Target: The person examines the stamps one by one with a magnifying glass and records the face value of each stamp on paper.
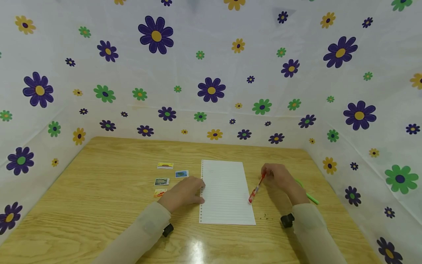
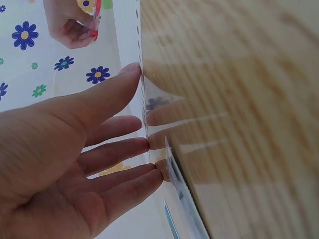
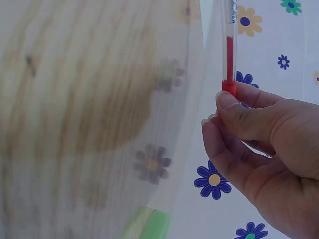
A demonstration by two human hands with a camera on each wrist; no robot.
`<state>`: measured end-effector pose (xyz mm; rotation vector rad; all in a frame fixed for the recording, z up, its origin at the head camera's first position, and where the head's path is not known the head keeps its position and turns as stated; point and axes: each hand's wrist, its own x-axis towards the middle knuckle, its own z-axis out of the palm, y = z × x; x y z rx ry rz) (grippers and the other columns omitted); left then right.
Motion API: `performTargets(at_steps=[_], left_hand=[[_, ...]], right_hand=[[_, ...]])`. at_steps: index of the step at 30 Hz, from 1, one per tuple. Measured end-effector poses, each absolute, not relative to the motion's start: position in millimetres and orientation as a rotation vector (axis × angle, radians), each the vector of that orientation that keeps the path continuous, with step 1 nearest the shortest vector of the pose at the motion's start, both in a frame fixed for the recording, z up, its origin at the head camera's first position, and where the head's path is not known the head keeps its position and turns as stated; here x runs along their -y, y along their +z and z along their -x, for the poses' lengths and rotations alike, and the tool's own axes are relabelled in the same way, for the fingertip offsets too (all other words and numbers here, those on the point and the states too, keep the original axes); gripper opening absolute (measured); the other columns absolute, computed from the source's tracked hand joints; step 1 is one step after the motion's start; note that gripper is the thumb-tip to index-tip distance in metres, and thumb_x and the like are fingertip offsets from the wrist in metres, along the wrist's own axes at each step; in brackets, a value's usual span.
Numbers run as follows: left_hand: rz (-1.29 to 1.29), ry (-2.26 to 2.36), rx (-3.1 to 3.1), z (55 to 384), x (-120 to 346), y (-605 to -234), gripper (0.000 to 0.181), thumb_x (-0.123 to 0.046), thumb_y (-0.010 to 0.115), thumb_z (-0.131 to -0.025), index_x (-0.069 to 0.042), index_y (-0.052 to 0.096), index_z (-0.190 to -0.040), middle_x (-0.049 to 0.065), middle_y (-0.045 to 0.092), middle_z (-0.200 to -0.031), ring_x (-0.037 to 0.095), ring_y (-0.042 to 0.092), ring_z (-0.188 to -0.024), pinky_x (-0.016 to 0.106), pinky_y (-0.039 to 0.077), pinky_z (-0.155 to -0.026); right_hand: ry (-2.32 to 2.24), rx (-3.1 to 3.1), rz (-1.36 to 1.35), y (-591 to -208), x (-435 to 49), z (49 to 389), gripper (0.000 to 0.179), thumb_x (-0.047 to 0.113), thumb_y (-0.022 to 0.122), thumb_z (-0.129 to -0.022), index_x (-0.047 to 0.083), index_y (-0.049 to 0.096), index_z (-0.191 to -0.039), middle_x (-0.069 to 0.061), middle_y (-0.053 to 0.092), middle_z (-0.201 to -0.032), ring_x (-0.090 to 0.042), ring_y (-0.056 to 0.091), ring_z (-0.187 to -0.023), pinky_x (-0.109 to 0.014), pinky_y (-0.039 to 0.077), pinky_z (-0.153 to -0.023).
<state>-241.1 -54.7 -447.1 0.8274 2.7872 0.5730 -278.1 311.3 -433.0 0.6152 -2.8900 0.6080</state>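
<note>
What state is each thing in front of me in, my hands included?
Lined paper: lying flat, mostly blank, faint mark near top left
Left hand: fingers extended, fingertips at the paper's left edge
Red pen: pinched at one end, other end by the paper's right edge
Right hand: pinching the pen
Four small cards: lying apart
Green object: partly hidden behind the right arm
</note>
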Motion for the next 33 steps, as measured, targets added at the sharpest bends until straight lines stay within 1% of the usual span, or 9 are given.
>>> performTargets(at_steps=[6, 10, 15, 18, 22, 24, 26, 30, 33], left_hand=[[-0.800, 0.585, -2.781, 240, 55, -447, 0.043, -0.025, 0.084, -0.087, -0.002, 0.071, -0.121, 0.010, 0.073, -0.122, 0.016, 0.057, -0.093, 0.038, 0.052, -0.090], [-0.802, 0.582, -2.782, 240, 55, -447, 0.041, -0.025, 0.084, -0.086, -0.003, 0.072, -0.118, 0.009, 0.074, -0.117, 0.016, 0.055, -0.088, 0.036, 0.050, -0.085], [-0.813, 0.576, -2.788, 239, 55, -446, 0.039, -0.026, 0.084, -0.086, -0.004, 0.073, -0.115, 0.006, 0.074, -0.112, 0.015, 0.052, -0.085, 0.034, 0.047, -0.081], [-0.854, 0.581, -2.789, 240, 56, -445, 0.033, -0.025, 0.085, -0.085, -0.004, 0.073, -0.108, 0.003, 0.073, -0.101, 0.014, 0.049, -0.079, 0.033, 0.043, -0.075], [-0.886, 0.583, -2.792, 241, 56, -446, 0.029, -0.024, 0.085, -0.084, -0.005, 0.073, -0.102, 0.000, 0.070, -0.092, 0.014, 0.046, -0.075, 0.032, 0.039, -0.071], [-0.885, 0.584, -2.792, 241, 56, -446, 0.029, -0.024, 0.085, -0.085, -0.005, 0.073, -0.103, 0.001, 0.071, -0.094, 0.014, 0.047, -0.076, 0.032, 0.040, -0.072], [-0.877, 0.586, -2.790, 241, 56, -446, 0.032, -0.024, 0.085, -0.085, -0.003, 0.074, -0.107, 0.004, 0.074, -0.101, 0.014, 0.051, -0.079, 0.033, 0.045, -0.075], [-0.848, 0.582, -2.792, 240, 55, -444, 0.041, -0.025, 0.084, -0.086, -0.001, 0.072, -0.117, 0.011, 0.074, -0.120, 0.017, 0.063, -0.096, 0.038, 0.054, -0.089], [-0.834, 0.579, -2.792, 239, 55, -443, 0.043, -0.025, 0.084, -0.086, -0.001, 0.072, -0.119, 0.012, 0.074, -0.122, 0.020, 0.066, -0.103, 0.041, 0.055, -0.094]], right_hand=[[0.605, 2.855, -0.572, -426, -308, 276, 0.011, -0.006, 0.069, -0.092, 0.005, 0.068, -0.096, -0.012, 0.071, -0.083, -0.018, 0.055, -0.070, -0.034, 0.048, -0.066], [0.609, 2.867, -0.556, -425, -306, 275, 0.006, 0.001, 0.067, -0.097, 0.004, 0.065, -0.102, -0.013, 0.071, -0.083, -0.015, 0.054, -0.068, -0.030, 0.047, -0.063], [0.724, 2.883, -0.537, -424, -300, 276, 0.005, 0.002, 0.062, -0.101, -0.001, 0.062, -0.105, -0.017, 0.070, -0.084, -0.014, 0.055, -0.067, -0.026, 0.047, -0.061], [0.827, 2.898, -0.518, -424, -297, 277, 0.008, 0.002, 0.059, -0.103, -0.003, 0.061, -0.108, -0.016, 0.069, -0.086, -0.014, 0.056, -0.070, -0.024, 0.047, -0.061], [0.941, 2.906, -0.502, -425, -293, 279, 0.011, 0.002, 0.056, -0.104, -0.006, 0.060, -0.111, -0.016, 0.071, -0.090, -0.017, 0.059, -0.075, -0.023, 0.050, -0.063], [0.979, 2.904, -0.506, -426, -290, 280, 0.013, 0.002, 0.056, -0.104, -0.008, 0.059, -0.112, -0.018, 0.071, -0.092, -0.018, 0.061, -0.076, -0.023, 0.052, -0.063], [1.004, 2.908, -0.494, -426, -288, 281, 0.015, 0.003, 0.056, -0.104, -0.008, 0.059, -0.113, -0.018, 0.072, -0.093, -0.018, 0.062, -0.076, -0.023, 0.053, -0.064], [1.060, 2.934, -0.466, -426, -282, 282, 0.019, 0.006, 0.057, -0.104, -0.008, 0.058, -0.117, -0.020, 0.073, -0.096, -0.017, 0.063, -0.076, -0.022, 0.054, -0.065], [1.103, 2.947, -0.471, -426, -277, 282, 0.020, 0.007, 0.057, -0.103, -0.009, 0.057, -0.116, -0.021, 0.073, -0.096, -0.016, 0.063, -0.074, -0.023, 0.054, -0.066]])
